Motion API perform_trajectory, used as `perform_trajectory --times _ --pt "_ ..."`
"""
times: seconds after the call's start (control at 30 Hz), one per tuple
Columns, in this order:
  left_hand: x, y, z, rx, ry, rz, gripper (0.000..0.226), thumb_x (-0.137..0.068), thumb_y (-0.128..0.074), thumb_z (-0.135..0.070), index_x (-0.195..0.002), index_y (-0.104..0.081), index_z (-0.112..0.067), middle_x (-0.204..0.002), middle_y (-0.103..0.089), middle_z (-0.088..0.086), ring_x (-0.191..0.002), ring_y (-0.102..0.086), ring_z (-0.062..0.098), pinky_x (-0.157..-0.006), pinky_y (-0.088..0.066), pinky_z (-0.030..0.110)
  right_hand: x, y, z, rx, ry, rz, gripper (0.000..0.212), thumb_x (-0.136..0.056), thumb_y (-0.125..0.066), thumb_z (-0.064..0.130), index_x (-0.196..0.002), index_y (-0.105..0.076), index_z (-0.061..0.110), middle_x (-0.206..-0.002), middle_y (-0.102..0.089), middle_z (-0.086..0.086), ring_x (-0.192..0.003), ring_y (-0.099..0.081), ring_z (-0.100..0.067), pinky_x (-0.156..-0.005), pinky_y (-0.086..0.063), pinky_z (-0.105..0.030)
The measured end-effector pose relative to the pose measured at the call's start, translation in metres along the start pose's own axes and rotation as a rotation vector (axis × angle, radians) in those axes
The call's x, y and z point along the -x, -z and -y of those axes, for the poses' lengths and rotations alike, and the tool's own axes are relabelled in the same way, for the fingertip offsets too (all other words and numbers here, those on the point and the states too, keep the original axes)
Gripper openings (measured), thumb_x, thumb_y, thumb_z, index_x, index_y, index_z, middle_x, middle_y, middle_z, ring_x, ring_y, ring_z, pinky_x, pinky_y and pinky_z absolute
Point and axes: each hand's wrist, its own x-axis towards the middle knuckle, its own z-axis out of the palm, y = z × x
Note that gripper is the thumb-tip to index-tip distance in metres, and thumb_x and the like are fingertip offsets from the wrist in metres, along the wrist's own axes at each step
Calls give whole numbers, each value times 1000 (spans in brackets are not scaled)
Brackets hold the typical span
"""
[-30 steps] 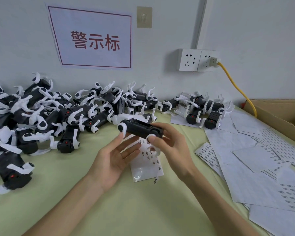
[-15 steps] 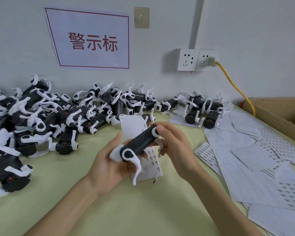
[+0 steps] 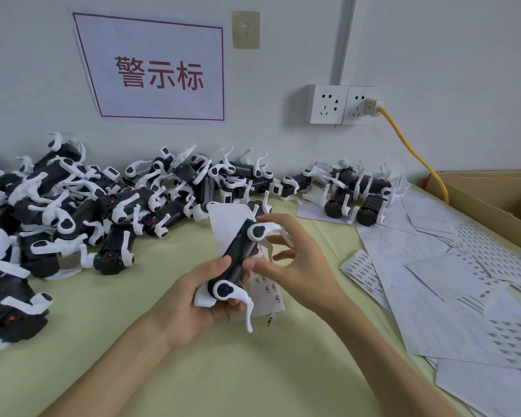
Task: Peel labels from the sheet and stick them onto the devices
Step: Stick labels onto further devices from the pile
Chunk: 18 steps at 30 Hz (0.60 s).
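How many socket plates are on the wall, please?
2, side by side, right of the sign: the left socket plate has nothing plugged in; the right socket plate holds the plug of a yellow cable. None appears hidden.

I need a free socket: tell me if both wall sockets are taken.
No: only the right socket holds a plug; the left socket is empty.
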Motion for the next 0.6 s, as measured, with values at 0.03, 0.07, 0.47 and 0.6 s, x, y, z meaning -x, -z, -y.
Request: perform_trajectory --times 0.03,0.07,0.47,0.6 --pt "0 2 -1 25 -1 -4 63 -40 -102 -41 -88 -78 -8 -83 -63 11 -74 -55 24 -68 -57 32 -1 -1 0 -17 8 -42 33 -87 -81 33 -116 -65 32 -112 -70 15 -100 -69 -9 -81 -56 -30" --pt "-1 4 -2 50 -13 14 67 -43 -102 -40 -96 -79 -7 -85 -63 11 -74 -54 24 -69 -56 32 -3 -1 -1 -19 3 -98 17 -95 -73 29 -111 -68 30 -105 -72 12 -91 -71 -10 -79 -55 -31" --pt "-9 19 -10 261 -288 -105 39 -87 -57 -46 -103 -79 -17 -114 -73 5 -84 -63 20 -77 -39 35 -4 -9 -25 413 -340 -2 47 -90 -72 29 -133 -55 33 -105 -64 16 -102 -60 -8 -102 -45 -37" --pt "-9 18 -11 290 -261 -197 41 -84 -64 -42 -113 -72 -13 -108 -70 6 -85 -63 20 -77 -42 32 -3 -9 -23 245 -267 -46 45 -86 -72 5 -111 -60 41 -90 -67 8 -71 -65 -3 -62 -51 -14"
